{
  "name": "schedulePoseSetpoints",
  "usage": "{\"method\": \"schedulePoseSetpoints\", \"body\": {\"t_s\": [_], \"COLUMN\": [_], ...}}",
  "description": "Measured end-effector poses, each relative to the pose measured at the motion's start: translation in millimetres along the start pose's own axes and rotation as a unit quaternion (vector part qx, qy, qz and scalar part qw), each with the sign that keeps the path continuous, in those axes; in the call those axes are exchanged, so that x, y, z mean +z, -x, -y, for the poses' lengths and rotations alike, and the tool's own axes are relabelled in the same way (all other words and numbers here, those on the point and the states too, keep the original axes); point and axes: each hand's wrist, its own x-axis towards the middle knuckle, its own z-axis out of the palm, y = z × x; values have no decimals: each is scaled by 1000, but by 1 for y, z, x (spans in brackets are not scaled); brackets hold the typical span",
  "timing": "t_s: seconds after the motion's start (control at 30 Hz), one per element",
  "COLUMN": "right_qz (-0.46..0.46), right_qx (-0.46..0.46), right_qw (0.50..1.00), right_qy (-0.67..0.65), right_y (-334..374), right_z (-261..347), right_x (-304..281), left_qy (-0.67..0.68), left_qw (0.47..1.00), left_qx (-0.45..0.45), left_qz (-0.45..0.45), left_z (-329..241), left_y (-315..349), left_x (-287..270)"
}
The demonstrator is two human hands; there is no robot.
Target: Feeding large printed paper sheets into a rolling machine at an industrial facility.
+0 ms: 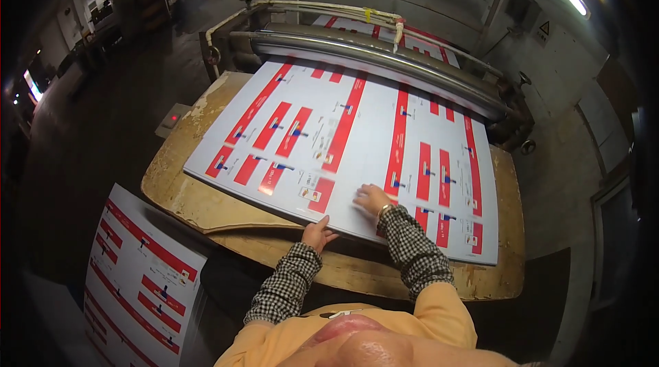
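A large white printed sheet [371, 154] with red bands and small blue figures lies on the worn wooden feed table [175, 188]. Its far end meets the metal roller [377, 58] of a machine. At the sheet's near edge, my left hand [318, 235] has its thumb on top and its fingers at the edge, gripping it. My right hand [373, 199] rests on the sheet's surface, farther in and to the right, with fingers stretched out and nothing held. The sheet's edge looks thick; whether several sheets are stacked cannot be told.
More printed sheets [141, 278] stand low at the left, beside the table. A pale pipe [309, 6] runs above the rollers. Handwheels [527, 148] stick out at the machine's right side. Printed material [425, 48] also shows beyond the rollers.
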Motion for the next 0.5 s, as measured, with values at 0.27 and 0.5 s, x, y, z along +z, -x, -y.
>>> {"method": "schedulePoseSetpoints", "body": {"t_s": [0.27, 0.5], "right_qz": [75, 53], "right_qx": [-155, -158], "right_qw": [967, 981], "right_qy": [185, -95], "right_y": [56, 57], "right_z": [16, 35], "right_x": [12, -50], "left_qy": [-20, 42], "left_qw": [999, 997], "left_qx": [7, -20], "left_qz": [50, 60], "left_z": [-3, -5], "left_y": [2, 4], "left_x": [-12, -13]}}
